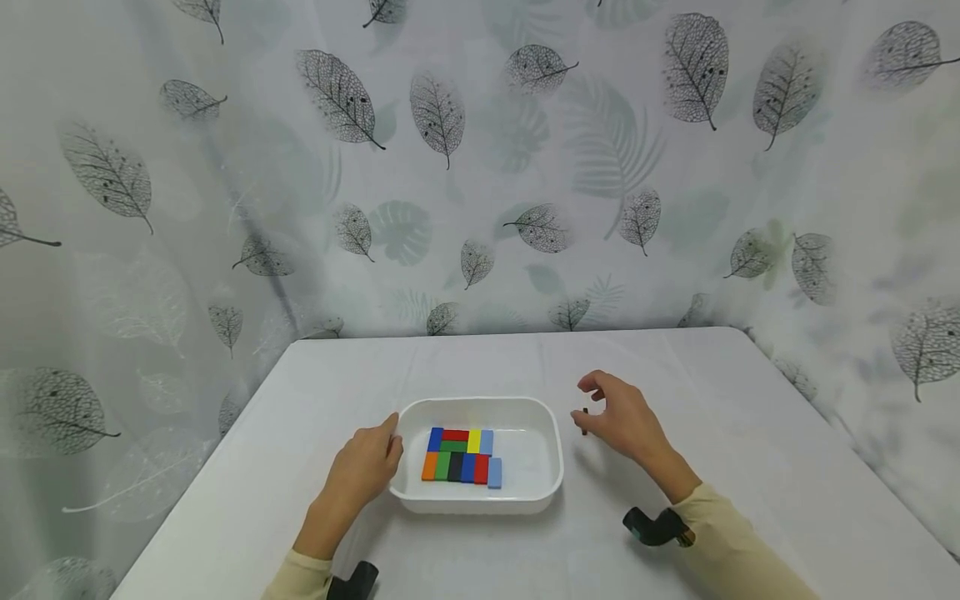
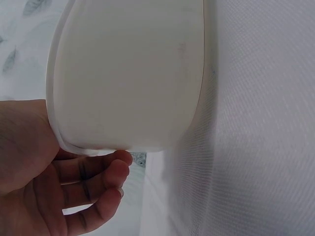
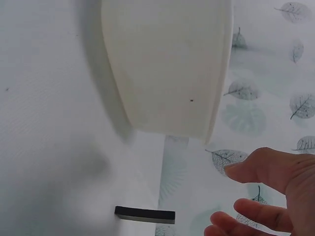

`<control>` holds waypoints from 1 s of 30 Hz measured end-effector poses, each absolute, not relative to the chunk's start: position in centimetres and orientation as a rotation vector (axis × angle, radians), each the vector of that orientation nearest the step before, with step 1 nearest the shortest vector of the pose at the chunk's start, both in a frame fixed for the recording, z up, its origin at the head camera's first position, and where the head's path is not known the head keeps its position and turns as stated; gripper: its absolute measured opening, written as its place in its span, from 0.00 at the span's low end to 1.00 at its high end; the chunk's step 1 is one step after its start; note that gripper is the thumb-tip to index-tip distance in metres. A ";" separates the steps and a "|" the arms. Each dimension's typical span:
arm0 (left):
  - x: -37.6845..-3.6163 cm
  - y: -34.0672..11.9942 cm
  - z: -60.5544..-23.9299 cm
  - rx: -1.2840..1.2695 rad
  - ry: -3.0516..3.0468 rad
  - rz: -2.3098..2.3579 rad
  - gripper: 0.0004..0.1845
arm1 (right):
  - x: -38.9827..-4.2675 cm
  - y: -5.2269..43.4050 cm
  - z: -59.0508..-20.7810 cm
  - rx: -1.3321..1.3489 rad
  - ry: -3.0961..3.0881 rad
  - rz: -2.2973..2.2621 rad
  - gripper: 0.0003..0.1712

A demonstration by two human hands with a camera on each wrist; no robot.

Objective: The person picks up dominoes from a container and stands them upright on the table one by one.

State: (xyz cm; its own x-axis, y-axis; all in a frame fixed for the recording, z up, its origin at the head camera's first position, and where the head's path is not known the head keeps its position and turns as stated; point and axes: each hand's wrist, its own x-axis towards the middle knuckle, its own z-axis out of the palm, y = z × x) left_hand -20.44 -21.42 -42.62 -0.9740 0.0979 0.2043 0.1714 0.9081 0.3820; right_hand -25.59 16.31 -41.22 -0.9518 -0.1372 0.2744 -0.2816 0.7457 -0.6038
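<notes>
A white tray is seen on the table, with a black block near right-hand fingers.

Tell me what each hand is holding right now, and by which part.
The left hand holds the white tray by its left rim. The right hand holds nothing; a small black block stands on the table just off its fingertips.

Head cam looks forward and down over the table from its near edge. Both wrist cams sit low and close, facing opposite outer walls of the same white tray.
</notes>
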 end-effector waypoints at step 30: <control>-20.5 -21.5 -42.6 -0.203 -2.897 -0.612 0.24 | -23.8 8.1 -39.9 0.765 -2.648 1.134 0.16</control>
State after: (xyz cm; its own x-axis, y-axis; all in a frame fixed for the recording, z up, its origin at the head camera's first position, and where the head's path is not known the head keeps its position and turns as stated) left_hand -20.54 -21.51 -42.61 -0.9757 0.0971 0.1963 0.1682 0.9062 0.3880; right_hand -23.76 8.06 -39.88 -0.8562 -0.3919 0.3366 -0.5140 0.5814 -0.6306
